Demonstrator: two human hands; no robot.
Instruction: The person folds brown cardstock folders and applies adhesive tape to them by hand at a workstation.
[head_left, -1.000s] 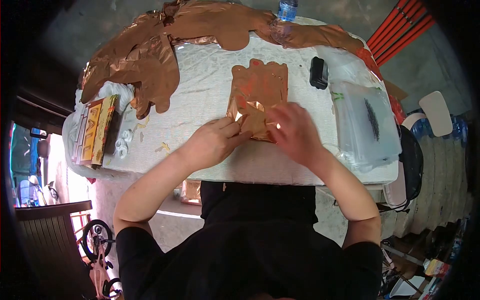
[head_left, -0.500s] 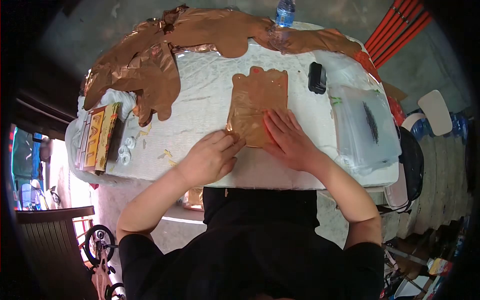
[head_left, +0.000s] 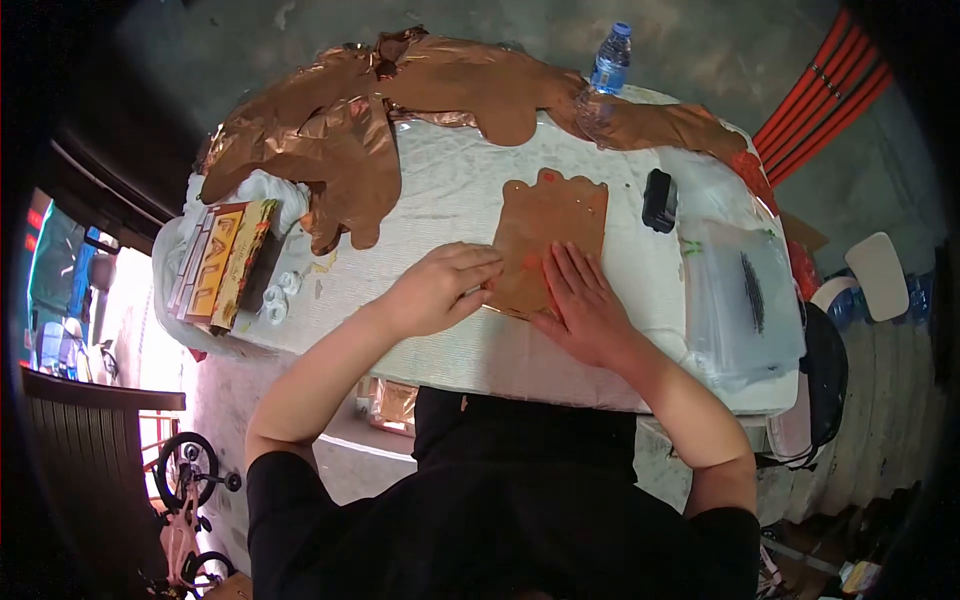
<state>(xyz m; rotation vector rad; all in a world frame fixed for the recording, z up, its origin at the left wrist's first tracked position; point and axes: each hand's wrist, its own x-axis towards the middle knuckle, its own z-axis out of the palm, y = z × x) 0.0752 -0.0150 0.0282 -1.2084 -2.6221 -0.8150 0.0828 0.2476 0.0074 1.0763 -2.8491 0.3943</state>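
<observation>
A flattened copper-coloured foil balloon (head_left: 545, 215) with a scalloped far edge and a small red spot lies in front of me on the white-covered table (head_left: 420, 365). My right hand (head_left: 588, 305) rests flat on its near right part, fingers stretched out. At the left edge of the foil is my left hand (head_left: 448, 288), its fingers bent and held together with the thumb below; the fingertips close on that edge and partly hide it.
Larger copper foil balloons (head_left: 460, 88) cover the table's far side, with a water bottle (head_left: 611, 60) by them. On the right are a black case (head_left: 659, 200) and clear plastic bags (head_left: 725, 300). A patterned box (head_left: 222, 262) and white ribbon rolls (head_left: 276, 304) sit on the left.
The view has shifted, so the table appears farther right and lower. My left hand has moved up along the foil's left edge; the right hand still presses flat on it.
</observation>
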